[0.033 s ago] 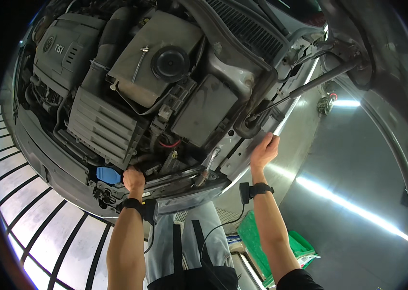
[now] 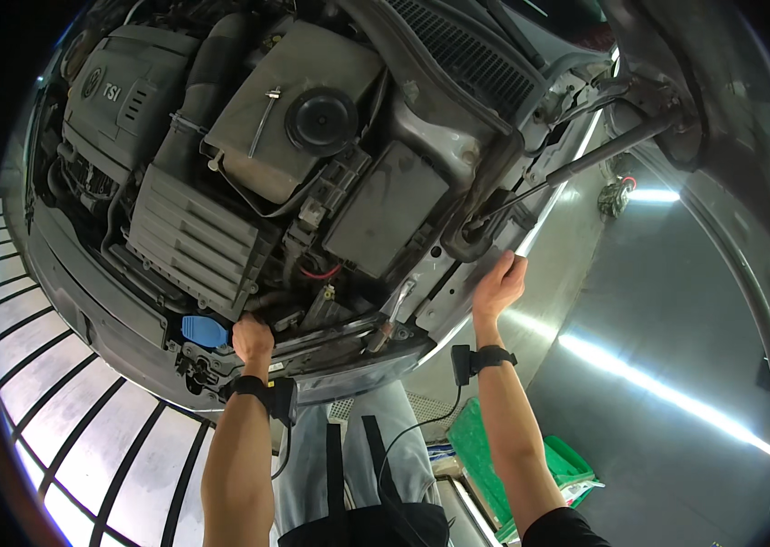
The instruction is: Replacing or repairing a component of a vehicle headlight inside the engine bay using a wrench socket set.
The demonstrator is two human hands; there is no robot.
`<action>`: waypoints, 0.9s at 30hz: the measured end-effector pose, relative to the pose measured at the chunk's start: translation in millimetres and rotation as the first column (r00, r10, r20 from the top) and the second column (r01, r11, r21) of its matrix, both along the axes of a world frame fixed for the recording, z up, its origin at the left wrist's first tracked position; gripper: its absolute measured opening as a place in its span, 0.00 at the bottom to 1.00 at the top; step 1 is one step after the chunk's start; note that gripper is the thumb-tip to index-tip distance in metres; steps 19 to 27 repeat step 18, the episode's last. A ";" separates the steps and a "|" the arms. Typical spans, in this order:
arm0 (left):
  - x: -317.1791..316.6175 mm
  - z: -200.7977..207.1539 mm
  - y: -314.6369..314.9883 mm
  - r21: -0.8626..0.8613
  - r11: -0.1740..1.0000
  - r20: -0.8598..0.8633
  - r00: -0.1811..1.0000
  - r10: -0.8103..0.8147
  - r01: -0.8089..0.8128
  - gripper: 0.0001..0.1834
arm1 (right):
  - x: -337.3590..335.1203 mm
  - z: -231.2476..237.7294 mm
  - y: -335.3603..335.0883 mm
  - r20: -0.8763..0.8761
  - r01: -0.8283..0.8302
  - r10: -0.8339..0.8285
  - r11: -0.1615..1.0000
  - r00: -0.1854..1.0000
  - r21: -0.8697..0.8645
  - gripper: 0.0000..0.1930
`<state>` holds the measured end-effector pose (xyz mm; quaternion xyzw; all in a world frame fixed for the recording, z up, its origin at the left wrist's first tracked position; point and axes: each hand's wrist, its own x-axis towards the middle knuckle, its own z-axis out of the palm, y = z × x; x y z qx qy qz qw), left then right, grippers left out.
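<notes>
My left hand [image 2: 253, 337] is closed, knuckles up, at the front edge of the engine bay, right beside a blue flip cap [image 2: 205, 331]. Its fingertips go down out of sight, so what they grip cannot be made out. On the right, my right hand [image 2: 500, 284] lies with curled fingers on the edge of the grey fender [image 2: 460, 296]; part of the fingers is hidden. Between the hands, a shiny metal tool [image 2: 398, 304] leans near the headlight area. Both wrists carry black strapped devices with cables.
A slim metal tool [image 2: 264, 121] and a black round cap [image 2: 322, 120] are on the boxy cover. A dark rectangular lid [image 2: 389, 208] lies to its right. A strut [image 2: 617, 146] slants up to the raised hood. Green containers [image 2: 569, 460] stand on the floor at lower right.
</notes>
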<state>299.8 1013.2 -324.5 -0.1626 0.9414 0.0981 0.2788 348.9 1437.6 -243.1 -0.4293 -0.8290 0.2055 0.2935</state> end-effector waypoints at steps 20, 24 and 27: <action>-9.5 10.8 1.6 -0.035 0.999 0.056 0.998 0.008 -0.006 0.13 | -7.8 1.7 -5.8 -0.012 0.017 -0.017 0.998 1.000 -0.053 0.13; -9.5 10.8 1.6 -0.035 0.999 0.056 0.998 0.008 -0.006 0.13 | -7.8 1.7 -5.8 -0.012 0.017 -0.017 0.998 1.000 -0.053 0.13; -9.5 10.8 1.6 -0.035 0.999 0.056 0.998 0.008 -0.006 0.13 | -7.8 1.7 -5.8 -0.012 0.017 -0.017 0.998 1.000 -0.053 0.13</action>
